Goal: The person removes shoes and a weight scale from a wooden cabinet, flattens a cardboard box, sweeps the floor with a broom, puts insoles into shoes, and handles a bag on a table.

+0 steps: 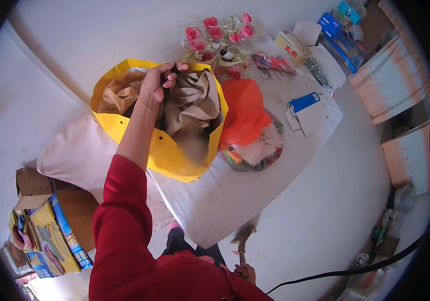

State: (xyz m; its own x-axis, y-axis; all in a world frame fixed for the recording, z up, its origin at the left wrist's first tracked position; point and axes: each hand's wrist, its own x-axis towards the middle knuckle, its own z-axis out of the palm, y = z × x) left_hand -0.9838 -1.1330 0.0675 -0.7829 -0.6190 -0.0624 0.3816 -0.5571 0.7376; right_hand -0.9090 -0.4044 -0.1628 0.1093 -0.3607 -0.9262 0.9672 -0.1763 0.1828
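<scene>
A large yellow bag (pixel 164 155) stands on the covered table, its top gaping. Inside lie tan cloth (pixel 122 93) and grey-brown cloth (pixel 190 100), with a blurred patch near the bag's front. My left hand (pixel 158 83) reaches over the bag, its fingers closed round a black strap (pixel 167 90). Low in front of my body, my right hand (pixel 245 272) grips the handle of a small straw hand broom (pixel 244 238). The broom's bristles point away from me, beside the table's near corner.
Right of the bag sit an orange-red plastic bag (pixel 245 113) and a round heap of coloured items (pixel 260 153). Pink artificial roses (pixel 215 34) stand behind. A white-and-blue box (pixel 305 108) lies farther right. Cartons (pixel 57 236) fill the left floor; a black cable (pixel 345 273) crosses lower right.
</scene>
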